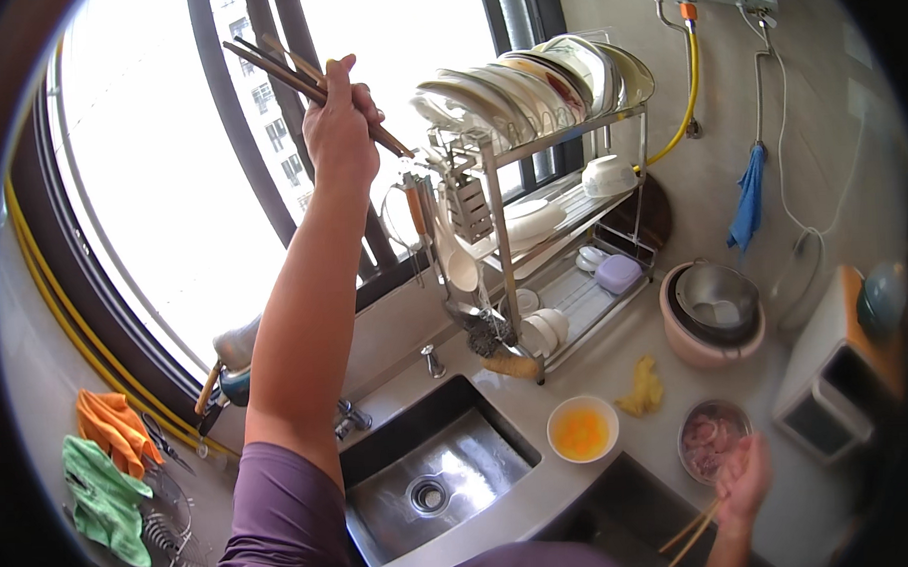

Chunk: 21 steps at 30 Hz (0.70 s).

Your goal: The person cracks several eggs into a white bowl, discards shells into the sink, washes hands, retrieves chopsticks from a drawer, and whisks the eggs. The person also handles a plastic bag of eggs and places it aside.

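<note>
My left hand (341,134) is raised high in front of the window, gripping several dark chopsticks (285,73). Their lower ends point toward a slotted utensil holder (469,208) hung on the side of the dish rack. Down at the right, my right hand (742,477) grips a pair of light wooden chopsticks (691,534), tips over the dark basin edge. Just beyond it stands a metal bowl (682,444) of sliced raw meat (705,443), its near side partly behind my fingers. A white bowl (561,451) of yellow egg (581,431) sits left of the meat.
A steel dish rack (569,133) carries plates and bowls. The sink (460,463) lies below my left arm. Crumpled yellow material (641,388), nested basins (713,349) and a white-fronted appliance (833,398) stand on the right counter. Cloths (105,498) hang at left.
</note>
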Each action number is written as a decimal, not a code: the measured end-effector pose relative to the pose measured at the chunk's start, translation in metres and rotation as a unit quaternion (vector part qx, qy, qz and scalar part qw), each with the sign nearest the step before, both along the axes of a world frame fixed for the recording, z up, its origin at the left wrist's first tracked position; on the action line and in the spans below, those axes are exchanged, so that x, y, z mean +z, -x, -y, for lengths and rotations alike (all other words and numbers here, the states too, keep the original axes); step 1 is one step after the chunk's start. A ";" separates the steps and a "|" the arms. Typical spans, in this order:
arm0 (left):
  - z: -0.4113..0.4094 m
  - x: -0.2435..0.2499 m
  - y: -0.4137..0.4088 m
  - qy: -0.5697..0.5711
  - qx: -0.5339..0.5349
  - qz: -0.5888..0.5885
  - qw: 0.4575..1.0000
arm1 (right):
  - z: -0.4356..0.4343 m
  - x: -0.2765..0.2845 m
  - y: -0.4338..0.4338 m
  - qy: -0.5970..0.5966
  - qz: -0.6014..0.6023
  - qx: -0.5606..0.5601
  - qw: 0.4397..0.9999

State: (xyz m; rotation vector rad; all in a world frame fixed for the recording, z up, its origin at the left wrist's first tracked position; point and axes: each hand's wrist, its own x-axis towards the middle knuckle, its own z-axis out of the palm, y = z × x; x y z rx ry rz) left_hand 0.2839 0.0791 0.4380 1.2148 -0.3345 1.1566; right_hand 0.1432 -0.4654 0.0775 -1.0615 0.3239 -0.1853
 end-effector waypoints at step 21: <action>0.014 -0.013 -0.082 -0.300 0.135 -0.236 0.914 | 0.031 -0.003 -0.015 0.059 -0.066 -0.019 0.996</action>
